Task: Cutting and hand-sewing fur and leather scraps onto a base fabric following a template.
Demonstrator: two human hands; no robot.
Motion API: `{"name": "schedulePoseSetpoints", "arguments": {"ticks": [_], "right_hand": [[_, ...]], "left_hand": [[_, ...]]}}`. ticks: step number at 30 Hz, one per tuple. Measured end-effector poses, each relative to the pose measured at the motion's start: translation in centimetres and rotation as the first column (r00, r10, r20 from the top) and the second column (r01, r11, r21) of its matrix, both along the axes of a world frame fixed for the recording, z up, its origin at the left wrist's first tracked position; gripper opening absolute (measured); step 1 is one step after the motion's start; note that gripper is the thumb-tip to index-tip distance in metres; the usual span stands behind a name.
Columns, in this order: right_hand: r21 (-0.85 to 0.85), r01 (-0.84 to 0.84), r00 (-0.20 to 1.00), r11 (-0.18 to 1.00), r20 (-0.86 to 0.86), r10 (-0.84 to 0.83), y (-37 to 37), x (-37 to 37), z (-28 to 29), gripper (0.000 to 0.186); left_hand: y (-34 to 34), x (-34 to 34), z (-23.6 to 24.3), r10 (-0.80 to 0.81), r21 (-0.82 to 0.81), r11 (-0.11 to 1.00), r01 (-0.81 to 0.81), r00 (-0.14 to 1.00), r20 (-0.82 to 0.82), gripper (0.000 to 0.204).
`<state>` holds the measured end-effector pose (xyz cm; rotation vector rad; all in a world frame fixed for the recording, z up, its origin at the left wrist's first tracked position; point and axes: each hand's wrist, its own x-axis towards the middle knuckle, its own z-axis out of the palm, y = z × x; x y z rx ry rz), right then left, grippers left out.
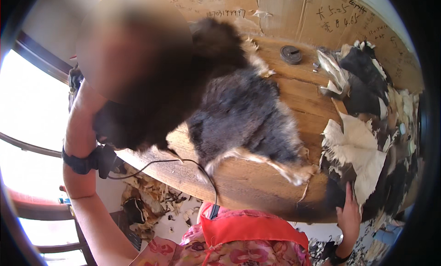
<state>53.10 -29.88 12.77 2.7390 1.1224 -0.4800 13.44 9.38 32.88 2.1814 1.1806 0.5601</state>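
My left hand (112, 59) is raised at the upper left, mostly lost in a round blur. A dark brown fur pelt (142, 123) hangs from it, lifted above the table; the fingers' exact grip is hidden. Beneath and beside it, a grey-black fur pelt (243, 114) with a pale, ragged border lies fur side up on the wooden table (294, 91). At the table's right end, my right hand (350, 215) has its fingers stretched out. Its fingertips touch a dark scrap (347, 176) beside a cream-coloured hide piece (360, 149).
More black and cream hide pieces (365, 80) are heaped along the right side. A round dark tin (291, 54) stands toward the back, before a cardboard sheet (298, 18). Many scraps (151, 201) litter the floor. A black cable (202, 167) runs from my left wrist strap (85, 162).
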Motion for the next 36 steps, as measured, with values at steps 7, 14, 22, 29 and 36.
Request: {"name": "schedulePoseSetpoints", "arguments": {"ticks": [7,14,22,29,36], "right_hand": [[0.791,-0.185,0.793,0.583,-0.23,0.564,14.9,-10.6,1.5,0.062],[0.922,0.034,0.296,0.386,-0.378,0.877,31.6,-26.5,-1.5,0.102],[0.357,-0.018,0.11,0.934,-0.928,0.357,27.8,-31.5,-1.1,0.028],[0.359,0.101,0.616,0.928,-0.755,0.225,25.3,-33.8,-9.0,0.039],[0.795,-0.145,0.883,0.589,-0.164,0.439,25.1,-34.3,-11.3,0.025]], "left_hand": [[0.9,-9.0,-2.1,-0.206,-0.196,0.94,0.281,0.92,0.333,0.057],[3.4,-18.1,-1.4,-0.299,-0.101,0.889,0.448,0.731,0.613,0.067],[8.8,-22.9,-8.3,-0.271,-0.056,0.962,0.267,0.916,-0.296,0.077],[12.6,-19.4,-25.9,-0.111,-0.118,0.989,0.092,0.98,-0.164,0.043],[12.2,-14.3,-30.9,-0.264,0.009,0.964,0.267,0.955,-0.139,0.031]]}}
